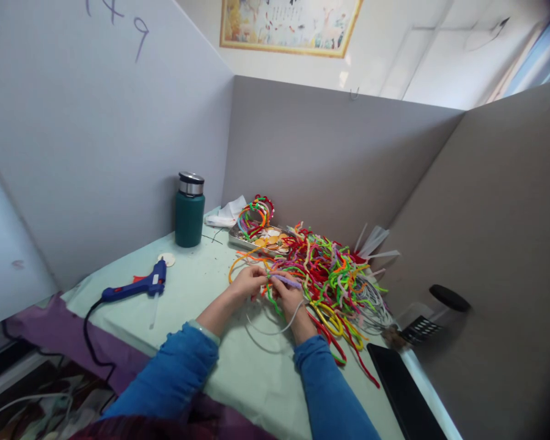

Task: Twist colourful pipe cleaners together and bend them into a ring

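Observation:
My left hand (251,282) and my right hand (289,297) meet over the table, fingertips pinched together. Between them is a purple pipe cleaner (286,281), which lies along the right fingers. A green pipe cleaner (274,300) hangs just below the fingertips. The exact join at the fingertips is too small to make out. From the hands a thin whitish hoop (275,333) curves down over the tabletop and passes by the right wrist. Close beyond my right hand spreads a big tangled pile of coloured pipe cleaners (323,263).
A metal tray (242,242) holds round discs and finished-looking coloured hoops (261,214). On the left lie a blue glue gun (140,287) with a black cord and a green bottle (189,214). Grey partitions (330,153) enclose the table (252,379). A black flat object (403,391) lies at right.

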A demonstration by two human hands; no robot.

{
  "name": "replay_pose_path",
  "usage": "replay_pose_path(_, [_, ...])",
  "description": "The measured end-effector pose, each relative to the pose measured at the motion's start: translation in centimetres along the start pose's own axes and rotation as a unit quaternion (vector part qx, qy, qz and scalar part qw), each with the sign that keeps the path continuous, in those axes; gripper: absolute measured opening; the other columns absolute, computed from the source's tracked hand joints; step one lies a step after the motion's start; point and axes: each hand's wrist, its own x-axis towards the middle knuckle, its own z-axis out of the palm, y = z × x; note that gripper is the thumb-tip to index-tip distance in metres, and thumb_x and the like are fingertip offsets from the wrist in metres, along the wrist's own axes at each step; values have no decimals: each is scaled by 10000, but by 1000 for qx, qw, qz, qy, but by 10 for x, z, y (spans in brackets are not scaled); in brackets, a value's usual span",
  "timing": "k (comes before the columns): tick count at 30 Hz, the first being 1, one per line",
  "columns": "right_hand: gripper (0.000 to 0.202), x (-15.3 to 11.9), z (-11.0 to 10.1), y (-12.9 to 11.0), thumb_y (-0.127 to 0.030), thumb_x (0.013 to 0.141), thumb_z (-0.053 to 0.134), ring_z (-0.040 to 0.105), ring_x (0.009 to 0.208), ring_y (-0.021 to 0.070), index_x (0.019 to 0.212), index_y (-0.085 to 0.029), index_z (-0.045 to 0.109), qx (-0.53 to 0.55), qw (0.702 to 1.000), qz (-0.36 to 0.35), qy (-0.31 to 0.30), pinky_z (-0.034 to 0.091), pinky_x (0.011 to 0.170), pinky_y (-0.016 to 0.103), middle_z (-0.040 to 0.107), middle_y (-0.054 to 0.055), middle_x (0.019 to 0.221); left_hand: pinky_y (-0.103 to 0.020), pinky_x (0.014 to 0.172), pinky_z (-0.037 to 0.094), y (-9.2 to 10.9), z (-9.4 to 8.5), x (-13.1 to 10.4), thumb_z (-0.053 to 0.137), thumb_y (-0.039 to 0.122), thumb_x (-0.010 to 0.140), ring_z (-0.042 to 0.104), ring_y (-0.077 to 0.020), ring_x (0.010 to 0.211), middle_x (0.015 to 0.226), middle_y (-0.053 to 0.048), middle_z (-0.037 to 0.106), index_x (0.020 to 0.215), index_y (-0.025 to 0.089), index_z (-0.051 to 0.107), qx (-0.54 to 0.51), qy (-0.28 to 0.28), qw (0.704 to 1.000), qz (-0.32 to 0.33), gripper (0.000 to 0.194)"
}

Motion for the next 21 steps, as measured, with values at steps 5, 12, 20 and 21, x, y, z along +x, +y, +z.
replay_pose_path(5, [243, -2, 0, -6, -378, 693, 647, 399, 450, 103, 849, -195, 614, 18, 1000, 11, -15, 324, 437, 245, 496, -25, 560, -188, 381, 369, 8, -8, -6, 702, 182, 636, 407, -57, 356, 466, 68, 470, 772, 150, 529, -133, -122, 981, -76, 222])
replay_pose_path(12, [209, -4, -2, -6, -336, 698, 671, 401, 488, 92, 844, -199, 609, 124, 991, 27, -38, 310, 461, 226, 497, -33, 594, -236, 452, 457, 11, -14, -7, 647, 331, 754, 554, -108, 485, 696, -53, 628, 877, 112, 608, -207, -207, 951, -100, 253])
replay_pose_path(20, [147, -7, 1, -10, -342, 719, 658, 383, 478, 101, 757, -203, 629, 135, 987, 41, -71, 319, 454, 236, 456, -24, 555, -215, 460, 442, 12, -11, -9, 666, 251, 740, 565, -107, 481, 622, -35, 616, 753, 111, 586, -222, -200, 951, -83, 162])
replay_pose_path(21, [139, -7, 1, -10, -338, 718, 657, 380, 476, 103, 762, -208, 632, 139, 987, 44, -70, 316, 448, 235, 450, -24, 553, -208, 456, 434, 11, -12, -9, 676, 253, 733, 557, -101, 470, 600, -23, 601, 746, 113, 580, -222, -198, 952, -79, 170])
